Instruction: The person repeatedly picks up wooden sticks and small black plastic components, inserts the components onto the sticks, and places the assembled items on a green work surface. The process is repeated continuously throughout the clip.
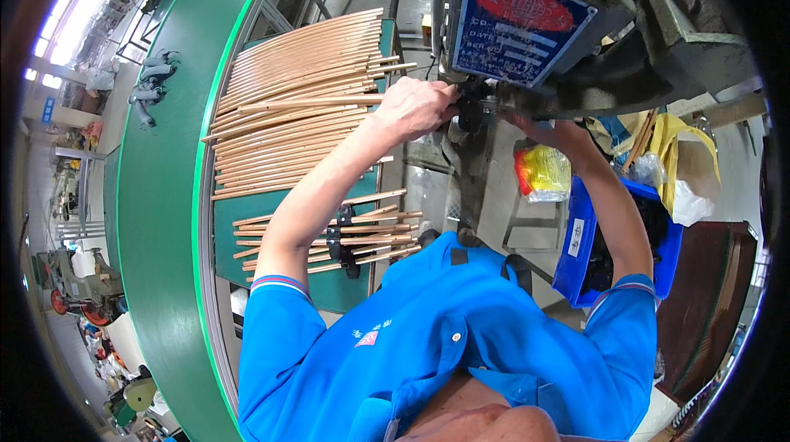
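Observation:
My left hand [418, 109] is closed at the front of a dark machine [568, 104], its curled fingertips against a black part [471, 104] under the machine head. A thicker wooden stick [321, 102] runs toward this hand from the left; whether it is gripped cannot be made out. My right hand [553, 132] reaches to the same spot from the right, and the machine hides most of its fingers. Left of my arm, many wooden sticks [288, 72] lie side by side on a green table [366, 187]. Nearer me, several sticks pass through black fittings [346, 243].
A green work surface with a bright edge [156, 220] runs along the left, with grey bundled pieces [150, 88] on it. On the right are a blue bin [568, 277] of black parts, a red and yellow bag [543, 173] and a yellow bag [671, 146]. A blue plate [520, 26] fronts the machine.

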`<state>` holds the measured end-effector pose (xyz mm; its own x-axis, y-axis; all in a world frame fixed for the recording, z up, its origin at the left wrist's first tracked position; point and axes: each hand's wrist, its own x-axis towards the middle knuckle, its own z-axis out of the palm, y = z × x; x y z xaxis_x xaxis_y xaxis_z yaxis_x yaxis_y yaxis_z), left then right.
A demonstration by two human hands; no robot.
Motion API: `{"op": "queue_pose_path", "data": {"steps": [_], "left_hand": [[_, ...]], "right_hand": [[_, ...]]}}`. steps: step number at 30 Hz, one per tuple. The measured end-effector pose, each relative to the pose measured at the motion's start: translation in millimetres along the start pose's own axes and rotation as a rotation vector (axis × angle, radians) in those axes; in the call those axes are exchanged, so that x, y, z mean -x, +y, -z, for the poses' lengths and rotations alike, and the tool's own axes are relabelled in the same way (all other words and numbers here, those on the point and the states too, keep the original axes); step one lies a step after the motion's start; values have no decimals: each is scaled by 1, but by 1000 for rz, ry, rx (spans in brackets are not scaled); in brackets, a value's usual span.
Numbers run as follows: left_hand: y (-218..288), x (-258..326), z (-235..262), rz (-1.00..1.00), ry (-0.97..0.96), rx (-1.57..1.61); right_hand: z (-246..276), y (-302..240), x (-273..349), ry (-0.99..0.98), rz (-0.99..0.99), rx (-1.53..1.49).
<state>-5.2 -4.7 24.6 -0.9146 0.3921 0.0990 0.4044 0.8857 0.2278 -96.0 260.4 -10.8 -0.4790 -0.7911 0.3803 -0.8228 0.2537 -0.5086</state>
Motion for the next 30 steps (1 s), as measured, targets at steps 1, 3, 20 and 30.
{"op": "queue_pose_path", "data": {"steps": [1, 3, 20, 30], "left_hand": [[0, 1, -2, 7, -10, 3], [3, 2, -11, -5, 16, 71], [-7, -4, -26, 13, -57, 131], [-5, 41, -39, 201, 130, 188]], "right_hand": [[1, 0, 1, -68, -53, 36], [11, 5, 4, -207, -159, 111], [-14, 17, -12, -538, -298, 203], [-50, -12, 83, 304, -218, 109]]}}
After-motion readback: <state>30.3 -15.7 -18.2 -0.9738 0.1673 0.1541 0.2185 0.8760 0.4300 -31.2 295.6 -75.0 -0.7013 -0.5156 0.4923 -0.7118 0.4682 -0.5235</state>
